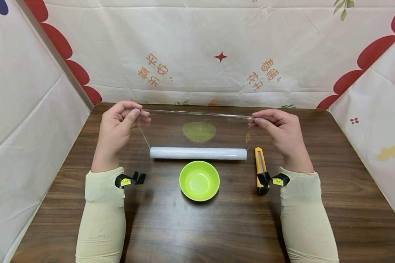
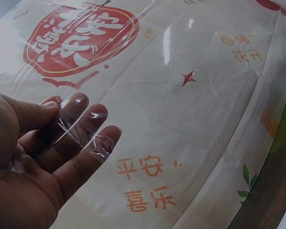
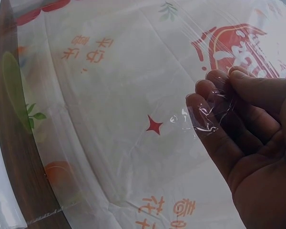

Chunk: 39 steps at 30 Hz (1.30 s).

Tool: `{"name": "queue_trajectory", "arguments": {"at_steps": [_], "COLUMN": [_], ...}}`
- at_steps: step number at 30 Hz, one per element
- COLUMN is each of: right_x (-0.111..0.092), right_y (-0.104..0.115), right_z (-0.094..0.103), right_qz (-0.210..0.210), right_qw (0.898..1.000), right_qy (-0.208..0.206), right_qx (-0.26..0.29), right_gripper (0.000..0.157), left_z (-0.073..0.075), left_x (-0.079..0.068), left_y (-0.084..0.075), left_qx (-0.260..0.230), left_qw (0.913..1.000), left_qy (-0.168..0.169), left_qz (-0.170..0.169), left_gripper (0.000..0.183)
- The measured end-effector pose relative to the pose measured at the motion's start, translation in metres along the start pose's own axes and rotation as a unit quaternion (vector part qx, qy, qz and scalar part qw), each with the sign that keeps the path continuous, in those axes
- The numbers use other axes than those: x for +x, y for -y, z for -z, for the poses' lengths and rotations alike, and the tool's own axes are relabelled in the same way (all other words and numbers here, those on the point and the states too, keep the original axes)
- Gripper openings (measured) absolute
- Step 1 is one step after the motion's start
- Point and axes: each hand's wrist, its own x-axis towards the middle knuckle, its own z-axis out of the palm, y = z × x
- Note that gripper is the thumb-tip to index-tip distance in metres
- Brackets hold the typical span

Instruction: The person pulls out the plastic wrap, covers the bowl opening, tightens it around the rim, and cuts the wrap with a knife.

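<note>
A sheet of clear cling film (image 1: pixel 171 122) stretches between both hands, drawn up from a white roll of cling film (image 1: pixel 198 153) lying crosswise on the table. My left hand (image 1: pixel 120 126) pinches one corner of its edge between thumb and forefinger, the other fingers behind the film. At the opposite corner, my right hand (image 1: pixel 279 129) pinches the same edge. In the left wrist view, the film (image 2: pixel 102 143) clings in wrinkles to the fingertips. Nearer than the roll stands a lime-green bowl (image 1: pixel 199 181), with nothing in it. A green patch, apparently its reflection, shows in the film.
A yellow and black utility knife (image 1: pixel 259 164) lies right of the roll, beside the right wrist and partly covered by its camera. The dark wooden table (image 1: pixel 197 233) ends at a printed white cloth (image 1: pixel 191 44) behind, with more cloth at both sides.
</note>
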Motion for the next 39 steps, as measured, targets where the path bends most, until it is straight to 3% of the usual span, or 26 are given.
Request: {"name": "queue_trajectory", "arguments": {"at_steps": [4,12,19,32,39], "right_x": [-0.0001,-0.0004,-0.0010,-0.0008,-0.0014], "right_y": [-0.0003,-0.0014,-0.0030,-0.0030,-0.0041], "right_z": [0.0002,0.0004,0.0001,-0.0001,0.0023], "right_qz": [0.001,-0.002,-0.001,-0.020,-0.047], "right_qw": [1.000,1.000,1.000,1.000,0.998], "right_qy": [0.001,0.003,0.007,0.007,0.008], "right_qx": [0.000,-0.003,0.018,0.009,-0.032], "right_gripper": [0.019,0.019,0.017,0.018,0.021], "left_z": [0.0000,0.0006,0.0006,0.0015,0.0014], "left_x": [-0.0005,-0.0015,-0.0020,-0.0025,-0.0022], "left_y": [-0.0003,-0.0003,0.0008,0.0017,0.0044], "left_qx": [0.001,0.002,0.008,0.024,0.019], "left_qw": [1.0000,1.0000,0.9999,0.9995,0.9994], "left_qy": [-0.001,0.002,0.000,0.003,0.010], "left_qz": [0.000,-0.001,0.009,0.020,0.028], "left_gripper": [0.020,0.010,0.009,0.012,0.015]}}
